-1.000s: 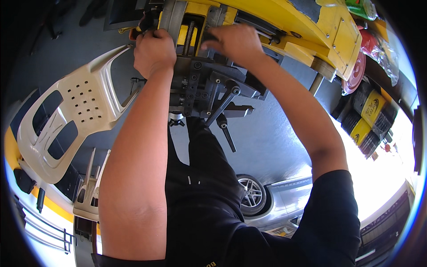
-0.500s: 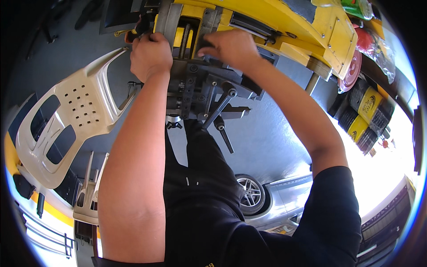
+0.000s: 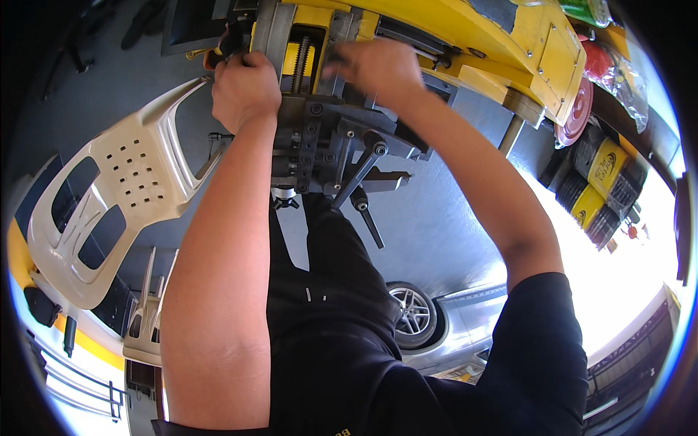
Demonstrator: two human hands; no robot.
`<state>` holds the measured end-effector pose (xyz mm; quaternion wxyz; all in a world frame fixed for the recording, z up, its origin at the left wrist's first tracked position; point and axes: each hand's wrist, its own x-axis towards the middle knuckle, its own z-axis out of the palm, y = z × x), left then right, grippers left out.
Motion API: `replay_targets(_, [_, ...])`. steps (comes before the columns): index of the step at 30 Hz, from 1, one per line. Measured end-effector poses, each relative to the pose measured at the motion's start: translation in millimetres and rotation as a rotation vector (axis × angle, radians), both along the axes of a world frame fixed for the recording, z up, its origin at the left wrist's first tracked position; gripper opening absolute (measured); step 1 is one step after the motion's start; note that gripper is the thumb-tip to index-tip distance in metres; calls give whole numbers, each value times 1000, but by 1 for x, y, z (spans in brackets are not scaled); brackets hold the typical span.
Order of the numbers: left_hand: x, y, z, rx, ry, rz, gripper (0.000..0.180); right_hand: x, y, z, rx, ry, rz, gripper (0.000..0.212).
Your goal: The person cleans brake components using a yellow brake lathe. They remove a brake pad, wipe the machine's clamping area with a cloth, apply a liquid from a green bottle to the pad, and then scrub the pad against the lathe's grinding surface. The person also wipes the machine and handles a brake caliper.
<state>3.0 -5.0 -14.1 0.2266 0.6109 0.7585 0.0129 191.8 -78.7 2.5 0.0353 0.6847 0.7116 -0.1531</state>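
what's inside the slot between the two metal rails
A threaded rod running lengthwise, with a yellow surface beside it. The dark metal block at the near end covers anything beneath it.

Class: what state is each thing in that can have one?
Left hand: curled shut, any contents hidden
Right hand: blurred, grip unclear
Threaded screw: exposed between metal rails
Upper lever: slanted
Lower lever: slanted
Car wheel: fitted to car
Plastic bag: crumpled

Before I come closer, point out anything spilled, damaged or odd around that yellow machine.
A ragged-edged grey patch interrupts the yellow surface of the machine at the picture's upper right, so the paint there looks worn, though I can't be certain. Nothing looks spilled.
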Motion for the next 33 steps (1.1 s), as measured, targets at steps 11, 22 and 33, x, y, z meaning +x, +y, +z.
replay_targets(11, [2,2,5,-69,-9,12,52,-6,4,1,-58,42,-15,57])
replay_targets(22, [0,0,5,-41,-33,14,51,7,20,3,69,-70,-141,56])
replay_targets(33, [-1,-1,0,-6,-6,-4,45,5,40,3,41,-87,-496,68])
